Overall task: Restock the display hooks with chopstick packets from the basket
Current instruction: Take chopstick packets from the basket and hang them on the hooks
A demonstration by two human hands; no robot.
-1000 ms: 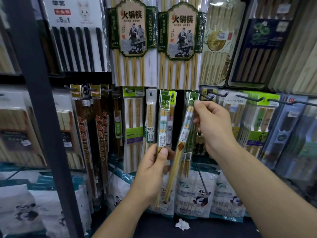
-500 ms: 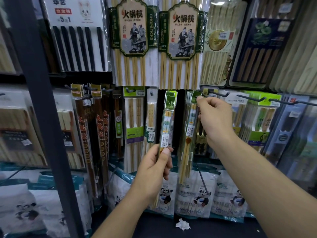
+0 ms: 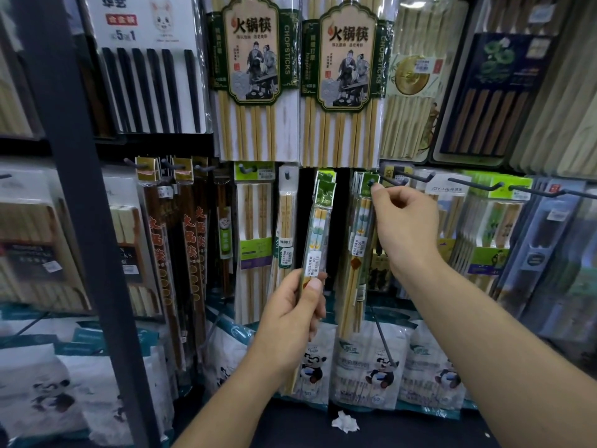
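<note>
My left hand [image 3: 295, 313] grips a small bunch of narrow chopstick packets [image 3: 318, 231] by the lower middle, their green headers pointing up in front of the dark gap in the display. My right hand [image 3: 402, 221] is raised to a display hook [image 3: 371, 182], thumb and fingers at the green header of a packet [image 3: 358, 250] that hangs there with several like it. That packet hangs straight down. The basket is out of sight.
Two large hot-pot chopstick packs [image 3: 255, 76] hang above. Bare black hooks [image 3: 416, 177] stick out to the right of my right hand. A dark upright post [image 3: 80, 189] stands at left. Panda-printed bags [image 3: 371, 367] line the shelf below, with a crumpled white scrap [image 3: 345, 423].
My right hand carried a packet from a slant up to the hook, where it now hangs straight. My left hand stayed put with its bunch, which now stands more upright.
</note>
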